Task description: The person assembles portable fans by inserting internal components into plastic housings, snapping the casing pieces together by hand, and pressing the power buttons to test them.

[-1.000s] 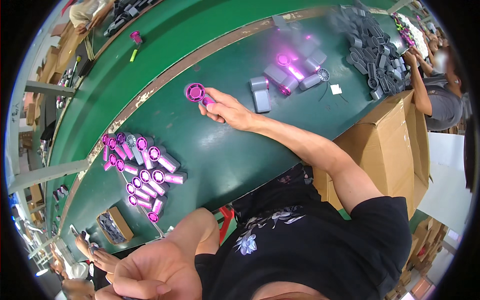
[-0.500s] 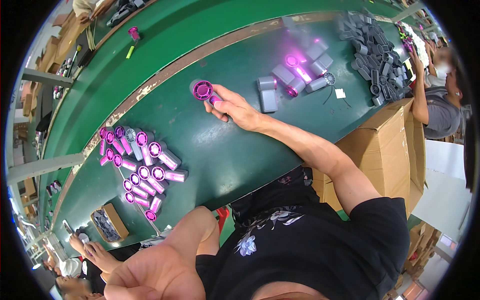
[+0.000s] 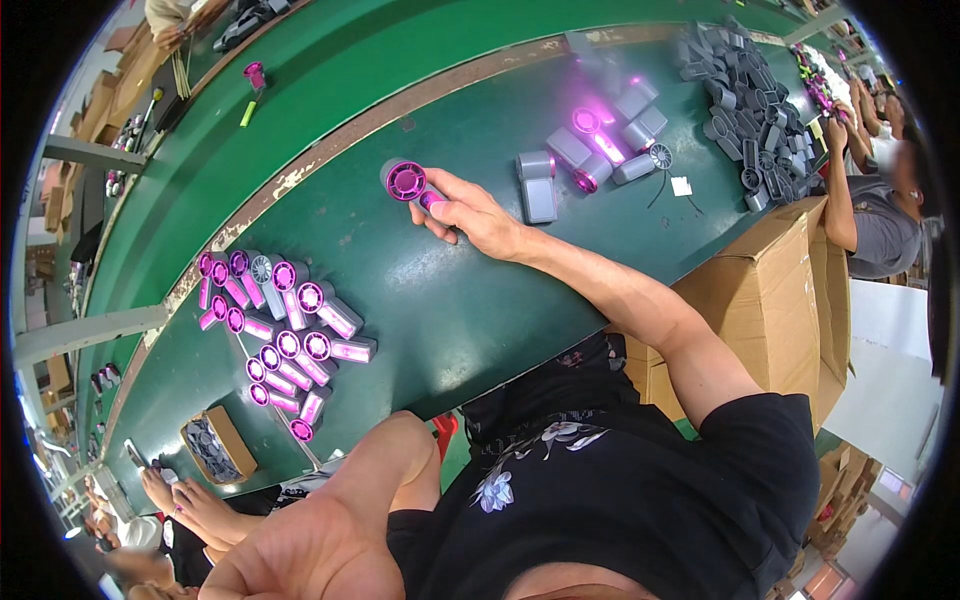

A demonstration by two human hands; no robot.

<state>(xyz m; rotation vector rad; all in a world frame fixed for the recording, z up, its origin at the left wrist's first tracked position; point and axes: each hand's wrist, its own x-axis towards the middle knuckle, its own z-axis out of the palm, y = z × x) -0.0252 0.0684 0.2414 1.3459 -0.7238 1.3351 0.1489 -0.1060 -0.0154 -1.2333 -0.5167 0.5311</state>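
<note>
My right hand is closed around the handle of a small grey handheld fan. Its round magenta grille faces up, and my thumb lies on the front of the handle, above the green table. Close to the camera at the lower left is my left hand, palm showing; its fingers are mostly cut off by the lower edge, so I cannot see whether it holds anything. Several magenta-fronted fans lie grouped on the table's left. To the right of my right hand are several grey fans, one glowing pink.
A heap of grey housings covers the table's far right. An open cardboard box stands beside my right arm. A small box of dark parts sits at the left, near a co-worker's hands. Beyond the table's ledge runs a green belt.
My left hand has shifted slightly left and down. On the belt, a pink fan and a yellow-green piece have moved left. My right hand and its fan have barely moved.
</note>
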